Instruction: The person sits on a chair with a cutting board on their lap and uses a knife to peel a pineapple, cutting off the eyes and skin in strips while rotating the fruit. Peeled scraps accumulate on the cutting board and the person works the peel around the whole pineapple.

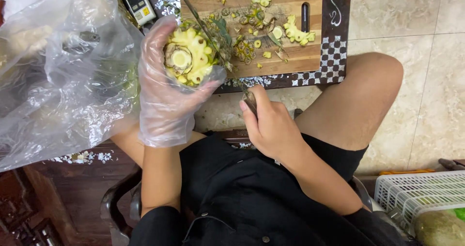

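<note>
While gripped, pineapple (189, 57) seems peeled.

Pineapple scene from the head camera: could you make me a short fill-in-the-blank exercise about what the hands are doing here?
1. The left hand, in a clear plastic ____, holds the peeled pineapple.
2. The bare right hand grips a ____ whose blade runs beside the fruit.
3. Peel scraps lie on the wooden ____ board.
4. A white plastic ____ stands at the lower right on the floor.

Missing words: glove; knife; cutting; basket
</note>
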